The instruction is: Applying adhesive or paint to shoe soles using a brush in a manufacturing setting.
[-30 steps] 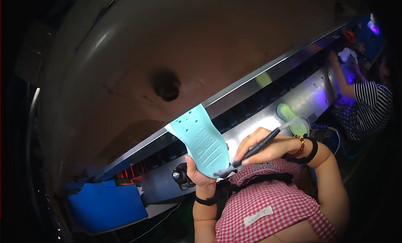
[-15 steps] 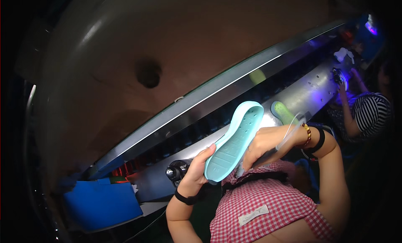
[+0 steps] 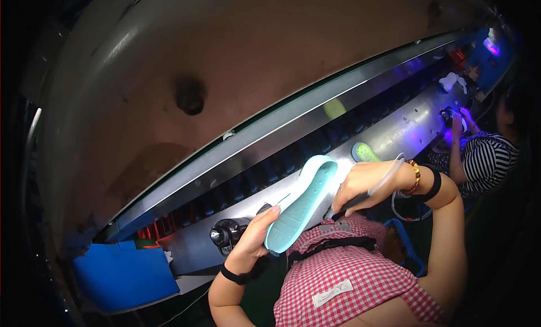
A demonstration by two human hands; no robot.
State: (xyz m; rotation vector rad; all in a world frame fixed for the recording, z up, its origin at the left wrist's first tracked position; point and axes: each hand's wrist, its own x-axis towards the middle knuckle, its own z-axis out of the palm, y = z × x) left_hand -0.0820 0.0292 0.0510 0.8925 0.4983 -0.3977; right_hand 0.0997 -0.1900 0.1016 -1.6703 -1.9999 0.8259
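Pale-blue shoe sole (image 3: 301,206) held tilted just above the steel bench (image 3: 394,132), left hand (image 3: 256,237) grip clamped on its lower end, right hand (image 3: 366,183) grip closed around a dark pen-like tool (image 3: 352,203) beside its upper edge.

Red-checked apron (image 3: 360,282), black wristbands (image 3: 234,275) (beaded bracelet (image 3: 416,175) too).

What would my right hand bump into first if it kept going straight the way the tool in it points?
Most likely the pale blue shoe sole in the left hand. The right hand aims its dark pen-like tool down-left at the sole's edge; depth is unclear.
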